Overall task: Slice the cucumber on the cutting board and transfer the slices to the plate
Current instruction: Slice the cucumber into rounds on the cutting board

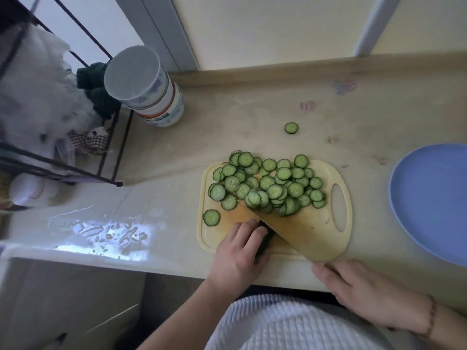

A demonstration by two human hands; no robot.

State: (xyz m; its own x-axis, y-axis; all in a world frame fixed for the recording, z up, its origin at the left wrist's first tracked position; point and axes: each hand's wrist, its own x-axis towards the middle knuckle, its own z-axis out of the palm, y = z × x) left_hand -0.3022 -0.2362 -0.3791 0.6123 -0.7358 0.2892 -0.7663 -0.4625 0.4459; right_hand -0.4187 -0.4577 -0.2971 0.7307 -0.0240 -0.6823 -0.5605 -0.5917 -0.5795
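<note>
A pale yellow cutting board (pixel 340 173) lies on the counter with a heap of cucumber slices (pixel 267 184) across its far half. One slice (pixel 211 217) sits apart near the board's left edge, and another slice (pixel 291 128) lies on the counter beyond the board. My left hand (pixel 237 258) grips the dark handle of a broad knife (pixel 303 233), whose blade slants across the board with its far edge against the heap. My right hand (pixel 364 291) lies at the counter's front edge, its fingers stretched out and its fingertips by the blade's near corner. A blue plate (pixel 429 198) sits to the right, holding nothing.
A round lidded canister (pixel 151 97) stands at the back left beside a black wire rack (pixel 111 173) holding cloths and bags. The counter left of the board is wet (pixel 108 231). A wall and window ledge run along the back.
</note>
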